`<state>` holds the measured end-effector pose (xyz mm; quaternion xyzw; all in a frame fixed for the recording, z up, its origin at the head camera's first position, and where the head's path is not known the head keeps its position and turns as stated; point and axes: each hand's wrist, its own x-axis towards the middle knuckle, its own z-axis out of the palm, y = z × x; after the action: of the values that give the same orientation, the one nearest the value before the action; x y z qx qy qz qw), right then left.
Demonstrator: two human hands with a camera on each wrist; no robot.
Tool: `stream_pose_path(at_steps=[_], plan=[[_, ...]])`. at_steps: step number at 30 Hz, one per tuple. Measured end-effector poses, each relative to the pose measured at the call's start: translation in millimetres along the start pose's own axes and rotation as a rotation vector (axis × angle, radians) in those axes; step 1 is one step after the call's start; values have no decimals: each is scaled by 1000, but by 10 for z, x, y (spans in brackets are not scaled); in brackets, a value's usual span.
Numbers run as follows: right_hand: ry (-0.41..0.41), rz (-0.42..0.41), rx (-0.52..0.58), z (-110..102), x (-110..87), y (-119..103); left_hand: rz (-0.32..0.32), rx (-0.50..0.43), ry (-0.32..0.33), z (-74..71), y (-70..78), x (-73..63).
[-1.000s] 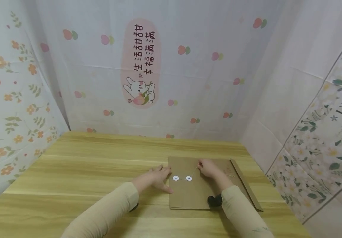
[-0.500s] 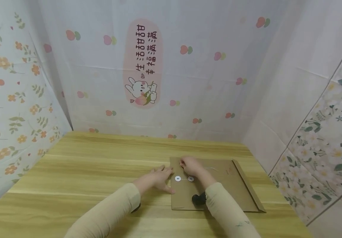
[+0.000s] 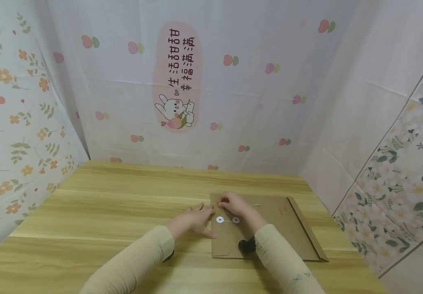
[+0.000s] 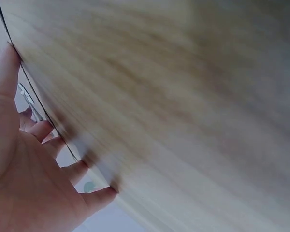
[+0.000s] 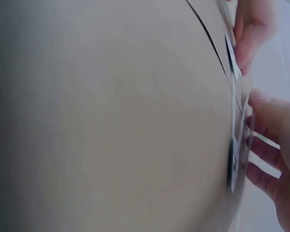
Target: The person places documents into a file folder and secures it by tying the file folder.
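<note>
A brown kraft document envelope (image 3: 274,228) lies flat on the right part of the table. Its flap carries two white button discs, one nearer the left edge (image 3: 220,219) and one to its right (image 3: 236,220), with a thin white string (image 3: 228,221) between them. My left hand (image 3: 196,221) rests at the envelope's left edge, fingers spread and thumb tip on the edge. Just above the discs, my right hand (image 3: 234,205) pinches the string between thumb and finger. In the right wrist view, the string runs from the right hand (image 5: 280,140) towards a disc (image 5: 233,166).
The wood-grain table (image 3: 123,208) extends far to the left of the envelope. A white patterned curtain (image 3: 211,81) stands behind it, with floral cloths (image 3: 27,122) at the left and right sides. A black strap piece (image 3: 247,245) sits at my right wrist.
My right hand has moved left across the envelope with the string, from right of the discs to above them. The left hand has stayed at the envelope's left edge.
</note>
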<state>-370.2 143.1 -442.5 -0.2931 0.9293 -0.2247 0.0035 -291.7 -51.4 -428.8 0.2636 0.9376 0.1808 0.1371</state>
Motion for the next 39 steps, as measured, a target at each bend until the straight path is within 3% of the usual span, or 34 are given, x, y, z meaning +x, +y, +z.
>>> stream_pose_path(at_steps=[5,10,14,25,34,39], plan=[[-17,10,35,-102,-55,119,5,2,5,1,12,-11],[-115,30,-123,-201,-113,182,6,17,9,2,11,-19],[-213,82,-232,-227,-132,167,24,91,21,-15,-13,16],[-245,132,-229,-232,-136,192,170,245,169,-150,-23,402],[-212,148,-189,-236,-160,196,74,327,214,-91,120,638],[-209,150,-169,-249,-163,182,67,342,251,-63,130,692]])
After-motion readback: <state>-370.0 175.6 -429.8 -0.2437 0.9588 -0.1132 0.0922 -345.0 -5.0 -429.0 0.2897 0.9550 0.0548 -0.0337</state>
